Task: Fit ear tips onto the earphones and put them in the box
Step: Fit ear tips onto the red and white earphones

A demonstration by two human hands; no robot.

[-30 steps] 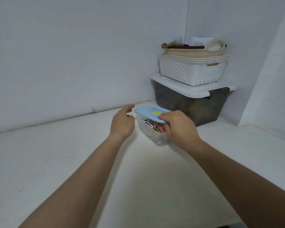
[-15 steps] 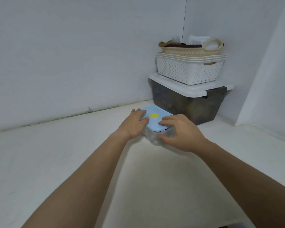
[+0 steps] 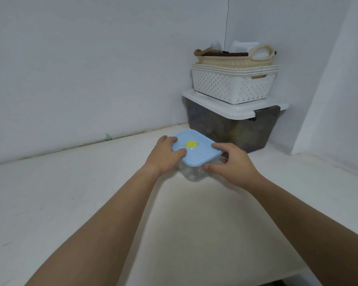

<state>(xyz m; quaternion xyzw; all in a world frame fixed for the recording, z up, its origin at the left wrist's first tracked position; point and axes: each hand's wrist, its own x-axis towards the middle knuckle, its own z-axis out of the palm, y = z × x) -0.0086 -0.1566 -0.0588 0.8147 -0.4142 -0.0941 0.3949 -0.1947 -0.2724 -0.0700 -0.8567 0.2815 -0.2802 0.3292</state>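
No text, label, brand, number or sign can be read anywhere in view. The yellow round button [image 3: 191, 144] on the blue lid [image 3: 203, 155] of the box [image 3: 191, 174] is plain, and a tiny mark just near of it is too small to make out.
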